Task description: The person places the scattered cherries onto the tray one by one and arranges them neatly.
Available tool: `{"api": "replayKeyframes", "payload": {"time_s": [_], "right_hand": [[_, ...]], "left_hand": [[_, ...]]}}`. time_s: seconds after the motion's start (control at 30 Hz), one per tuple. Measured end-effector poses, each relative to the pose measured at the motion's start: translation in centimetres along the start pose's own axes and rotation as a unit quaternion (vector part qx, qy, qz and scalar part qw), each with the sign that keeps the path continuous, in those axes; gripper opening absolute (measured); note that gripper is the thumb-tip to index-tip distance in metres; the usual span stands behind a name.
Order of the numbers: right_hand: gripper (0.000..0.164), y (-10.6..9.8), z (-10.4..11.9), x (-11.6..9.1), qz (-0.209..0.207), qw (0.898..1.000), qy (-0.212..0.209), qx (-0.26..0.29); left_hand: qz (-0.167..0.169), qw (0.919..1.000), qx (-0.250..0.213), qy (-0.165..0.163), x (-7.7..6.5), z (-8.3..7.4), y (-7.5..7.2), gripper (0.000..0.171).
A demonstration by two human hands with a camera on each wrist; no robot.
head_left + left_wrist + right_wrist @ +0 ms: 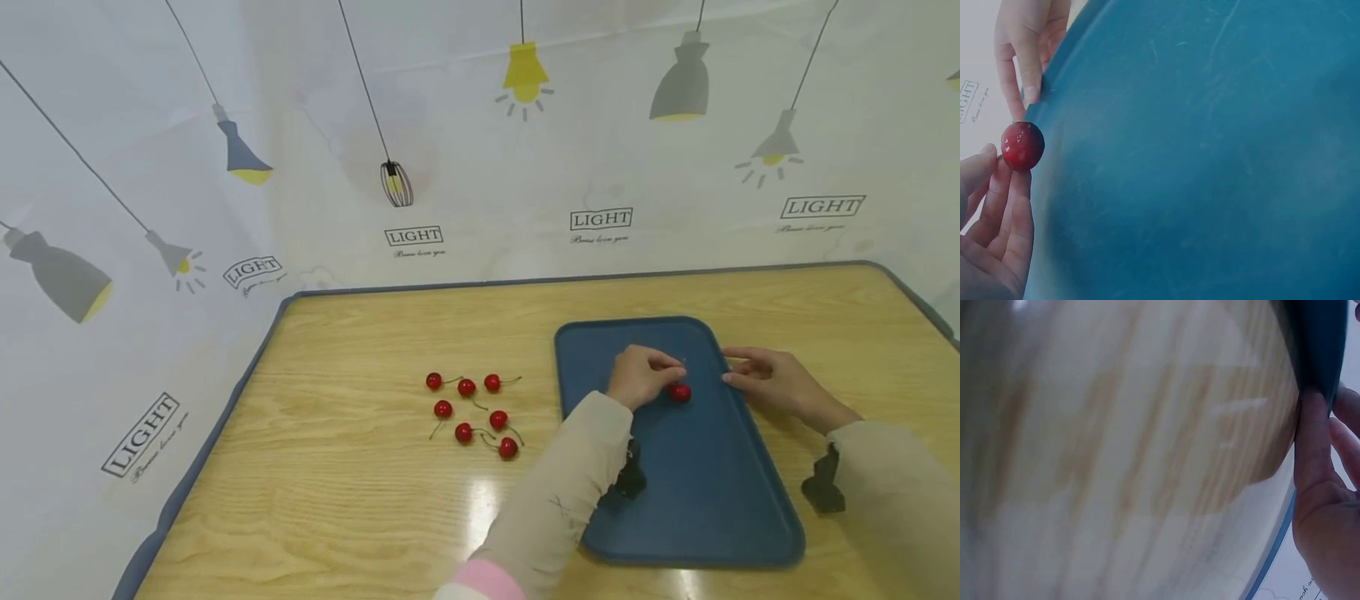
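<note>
The left hand (643,377) is above the blue tray (690,492), pinching a red cherry (679,392) by its stem between thumb and fingertips. In the left wrist view the cherry (1022,146) hangs at those fingertips, and whether it touches the tray cannot be told. The right hand (783,387) is at the tray's right edge, its thumb and index fingertips against the rim at two spots. From the right wrist, the thumb (1314,434) shows pressed to the tray's edge (1319,350), with the other fingers partly hidden behind.
Several red cherries with stems (466,387) lie in a loose group on the wooden table (337,467), left of the tray. A white wall covering (480,167) printed with lamps stands behind and to the left, along the table's dark-edged border.
</note>
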State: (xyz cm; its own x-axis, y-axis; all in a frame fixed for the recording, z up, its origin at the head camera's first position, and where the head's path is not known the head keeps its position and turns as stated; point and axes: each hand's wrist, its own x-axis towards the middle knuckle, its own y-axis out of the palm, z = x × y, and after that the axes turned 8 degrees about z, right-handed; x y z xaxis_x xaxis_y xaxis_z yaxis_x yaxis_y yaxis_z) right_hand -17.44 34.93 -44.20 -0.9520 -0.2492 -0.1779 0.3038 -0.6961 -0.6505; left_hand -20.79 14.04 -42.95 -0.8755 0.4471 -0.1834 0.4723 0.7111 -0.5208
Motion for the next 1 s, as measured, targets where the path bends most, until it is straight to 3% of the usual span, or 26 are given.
{"api": "replayKeyframes", "payload": {"time_s": [1.0], "right_hand": [[0.055, -0.1, 0.0, 0.1, 0.008, 1.000, -0.003, 0.015]], "left_hand": [[-0.063, 0.9972, -0.026, -0.032, 0.3, 0.0, 2.0, 0.013]]}}
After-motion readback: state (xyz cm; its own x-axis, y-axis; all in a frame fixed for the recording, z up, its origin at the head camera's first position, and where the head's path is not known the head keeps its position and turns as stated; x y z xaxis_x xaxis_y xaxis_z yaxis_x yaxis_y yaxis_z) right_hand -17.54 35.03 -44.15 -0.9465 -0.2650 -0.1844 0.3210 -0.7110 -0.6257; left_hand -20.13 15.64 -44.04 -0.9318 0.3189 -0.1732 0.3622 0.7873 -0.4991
